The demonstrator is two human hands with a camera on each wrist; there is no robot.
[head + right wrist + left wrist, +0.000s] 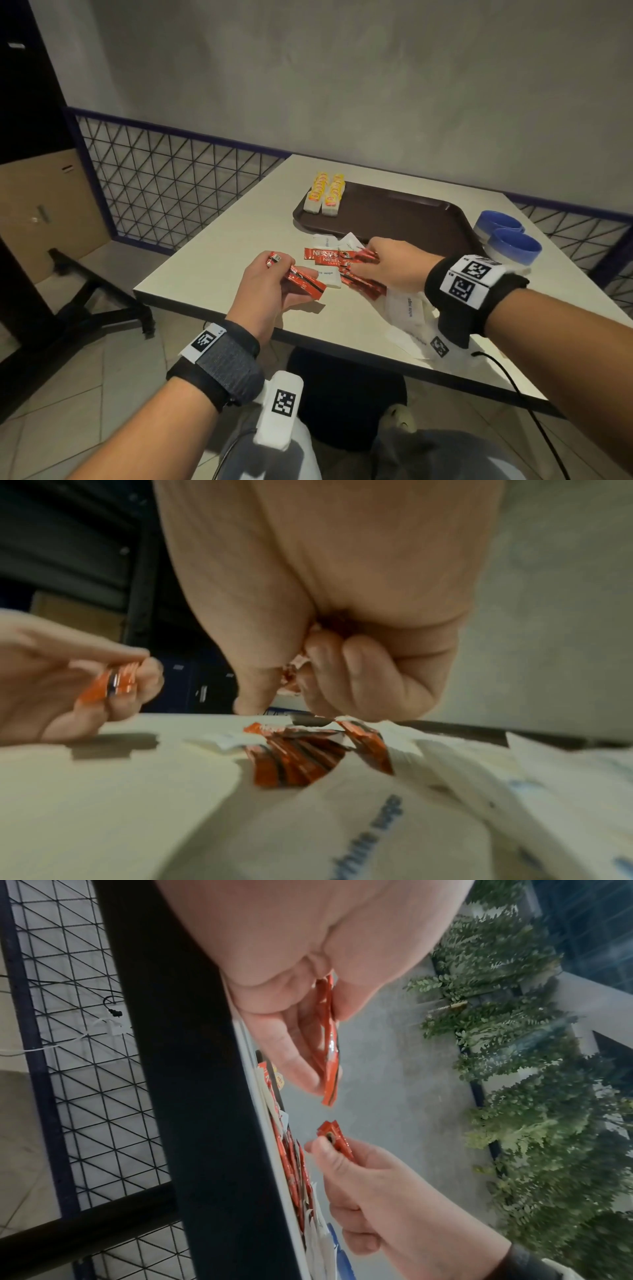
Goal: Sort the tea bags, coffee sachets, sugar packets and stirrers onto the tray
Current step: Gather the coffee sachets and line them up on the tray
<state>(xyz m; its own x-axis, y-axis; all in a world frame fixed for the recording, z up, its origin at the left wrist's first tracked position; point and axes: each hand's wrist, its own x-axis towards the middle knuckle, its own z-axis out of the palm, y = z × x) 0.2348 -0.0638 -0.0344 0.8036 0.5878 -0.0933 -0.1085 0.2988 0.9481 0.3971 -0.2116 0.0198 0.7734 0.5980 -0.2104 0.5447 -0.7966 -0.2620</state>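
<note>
My left hand (274,287) hovers over the table's near left corner, gripping a small stack of red coffee sachets (301,279) between thumb and fingers (294,1053). My right hand (387,263) is just above the mixed pile, pinching one red coffee sachet (334,1135) by its end. More red sachets (325,257) lie on the table among white sugar packets (407,308). Yellow tea bags (325,193) stand in two rows at the far left corner of the dark brown tray (404,212). No stirrers are visible.
Two blue-and-white cups (507,241) stand at the tray's right side. The beige table (212,250) ends close to my left hand. A wire-mesh fence (164,185) runs behind the table. A black cable (534,411) hangs off the near edge.
</note>
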